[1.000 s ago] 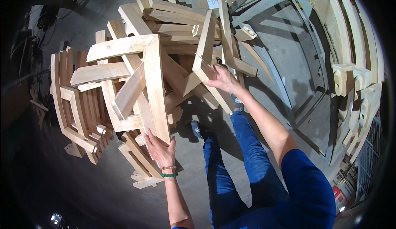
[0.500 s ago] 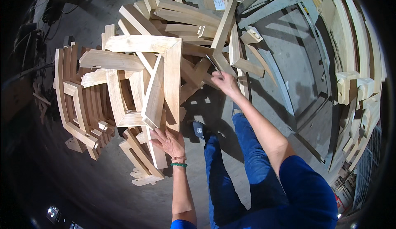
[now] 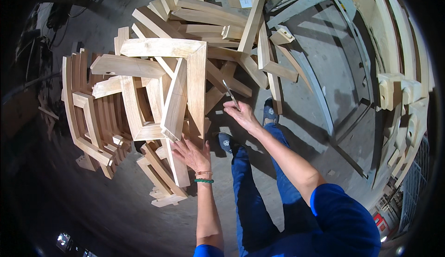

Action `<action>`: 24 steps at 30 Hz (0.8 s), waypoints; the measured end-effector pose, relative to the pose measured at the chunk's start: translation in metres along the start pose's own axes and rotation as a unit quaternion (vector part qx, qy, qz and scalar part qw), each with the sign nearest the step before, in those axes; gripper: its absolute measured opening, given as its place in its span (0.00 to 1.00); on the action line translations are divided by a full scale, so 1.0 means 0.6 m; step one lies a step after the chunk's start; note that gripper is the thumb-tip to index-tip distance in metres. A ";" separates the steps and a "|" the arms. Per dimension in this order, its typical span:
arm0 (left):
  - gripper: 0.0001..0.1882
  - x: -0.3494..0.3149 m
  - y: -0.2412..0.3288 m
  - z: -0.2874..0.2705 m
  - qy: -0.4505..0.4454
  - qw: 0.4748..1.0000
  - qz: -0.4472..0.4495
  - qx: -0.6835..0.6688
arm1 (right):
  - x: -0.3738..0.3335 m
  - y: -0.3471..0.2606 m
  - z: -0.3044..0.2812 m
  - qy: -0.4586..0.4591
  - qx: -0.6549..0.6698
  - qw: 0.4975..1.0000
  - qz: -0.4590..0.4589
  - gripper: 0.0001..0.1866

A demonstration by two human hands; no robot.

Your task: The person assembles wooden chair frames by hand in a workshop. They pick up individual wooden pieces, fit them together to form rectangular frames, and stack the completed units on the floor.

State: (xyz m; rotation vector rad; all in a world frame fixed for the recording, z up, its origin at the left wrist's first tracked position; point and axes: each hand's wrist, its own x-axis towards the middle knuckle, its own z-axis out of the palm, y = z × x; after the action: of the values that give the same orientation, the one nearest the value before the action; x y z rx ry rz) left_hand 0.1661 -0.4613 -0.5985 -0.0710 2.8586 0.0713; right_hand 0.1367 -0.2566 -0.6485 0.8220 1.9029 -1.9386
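My left hand (image 3: 192, 154) lies with fingers spread against the lower end of a light wooden frame (image 3: 196, 85), which rests on a stack of similar pieces. Right beside its fingertips is the end of a slanted wooden piece (image 3: 174, 104) that leans across the frame. Over the floor to the frame's right, my right hand (image 3: 242, 116) is closed around a slim, pointed, greyish tool (image 3: 230, 93). Its tip points up and to the left, near the frame's right edge but apart from it. The exact kind of tool cannot be made out.
More angled wooden parts (image 3: 211, 18) are heaped beyond the frame. A row of curved frames (image 3: 88, 118) stands at the left. On the right are a grey metal frame (image 3: 308, 90) and tall curved wooden pieces (image 3: 389, 34). My shoe (image 3: 225, 142) is below the stack.
My right hand has moved left and towards me with the tool, away from the far wooden pieces and closer to the frame. My left hand stays nearly in place.
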 end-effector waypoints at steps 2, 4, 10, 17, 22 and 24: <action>0.46 -0.028 0.017 -0.014 0.025 0.999 0.026 -0.039 | -0.037 0.006 0.000 -0.020 -0.040 0.999 -0.025 0.13; 0.40 -0.075 0.042 -0.031 0.013 0.995 0.062 -0.072 | -0.092 0.010 -0.014 -0.018 -0.078 0.996 0.025 0.11; 0.38 -0.274 0.051 -0.077 -0.192 0.951 0.225 -0.097 | -0.289 0.115 -0.163 0.061 -0.308 0.938 0.149 0.18; 0.14 -0.371 -0.040 -0.095 -0.229 0.946 0.223 -0.050 | -0.566 0.197 -0.308 0.219 -0.209 0.887 0.349 0.14; 0.16 -0.382 -0.085 -0.118 -0.171 0.970 0.154 -0.080 | -0.673 0.212 -0.317 0.144 -0.184 0.914 0.332 0.17; 0.23 -0.409 -0.079 -0.131 -0.249 0.959 0.129 -0.040 | -0.685 0.185 -0.331 0.103 -0.213 0.914 0.330 0.15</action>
State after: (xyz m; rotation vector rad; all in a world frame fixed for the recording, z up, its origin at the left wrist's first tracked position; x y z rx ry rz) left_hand 0.3827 -0.5028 -0.4567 0.2679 2.3434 0.2225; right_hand 0.5633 -0.1422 -0.4882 1.3398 1.7340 -1.0249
